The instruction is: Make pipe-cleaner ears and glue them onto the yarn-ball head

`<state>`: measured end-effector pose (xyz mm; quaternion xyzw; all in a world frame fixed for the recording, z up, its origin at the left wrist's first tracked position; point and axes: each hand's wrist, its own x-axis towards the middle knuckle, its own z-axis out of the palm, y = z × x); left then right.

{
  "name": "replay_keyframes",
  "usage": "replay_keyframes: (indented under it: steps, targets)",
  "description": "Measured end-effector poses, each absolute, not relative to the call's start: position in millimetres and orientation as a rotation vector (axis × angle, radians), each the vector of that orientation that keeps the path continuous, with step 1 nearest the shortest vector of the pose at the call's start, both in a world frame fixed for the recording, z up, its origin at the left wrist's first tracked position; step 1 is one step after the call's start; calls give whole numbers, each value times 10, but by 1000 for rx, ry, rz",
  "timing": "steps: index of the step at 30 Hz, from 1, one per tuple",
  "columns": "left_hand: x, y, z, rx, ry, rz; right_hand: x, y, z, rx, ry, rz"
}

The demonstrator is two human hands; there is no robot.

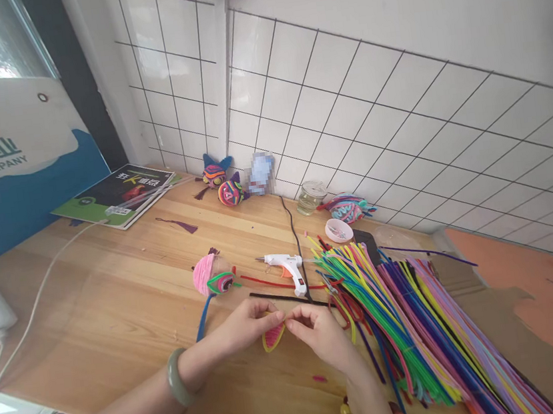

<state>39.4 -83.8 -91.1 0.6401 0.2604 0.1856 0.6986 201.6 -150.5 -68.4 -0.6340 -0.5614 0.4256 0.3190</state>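
A small leaf-shaped pipe cleaner piece (274,338), pink inside with a yellow rim, is pinched between my two hands. My left hand (256,321) holds its upper left side with thumb and fingers closed. At its upper right tip, the fingers of my right hand (314,326) are pressed together on it. Just beyond my hands a white glue gun (287,271) lies on its side. Left of the gun is a pink pipe cleaner ball figure (209,274) with a green-rimmed eye and a blue strip. A black pipe cleaner (277,297) and a red one (270,280) lie close by.
Bundles of coloured pipe cleaners (402,326) cover the right side. Along the wall grid stand finished figures (231,191), a glass jar (310,197) and a pink dish (338,230). Magazines (118,193) and a white cable (46,282) lie at left. The gun's black cord (292,222) runs back.
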Motion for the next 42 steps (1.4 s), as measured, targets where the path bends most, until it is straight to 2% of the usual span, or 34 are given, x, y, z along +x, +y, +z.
replay_keyframes:
  steps: [11, 13, 16, 23, 27, 34, 40, 42]
  targets:
    - [373, -869, -902, 1510, 707, 455, 2118, -1508, -678, -1658, -1431, 1026]
    - [376, -854, -900, 1468, 706, 489, 2292, -1516, -716, -1750, -1368, 848]
    - [385, -825, -918, 1382, 718, 564, 2564, -1546, -822, -2189, -1389, 249]
    - [396, -810, -924, 1145, 674, 673, 2689, -1580, -962, -2510, -1380, 7]
    - [397, -819, -881, 1063, 681, 680, 2667, -1557, -951, -2611, -1430, -21]
    - [391, -815, -877, 967, 710, 713, 2786, -1566, -988, -2479, -1305, 50]
    - [385, -819, -859, 953, 712, 753, 2771, -1533, -964, -1829, -1183, 245]
    - [380, -822, -846, 948, 708, 775, 2755, -1524, -925, -1734, -1146, 217]
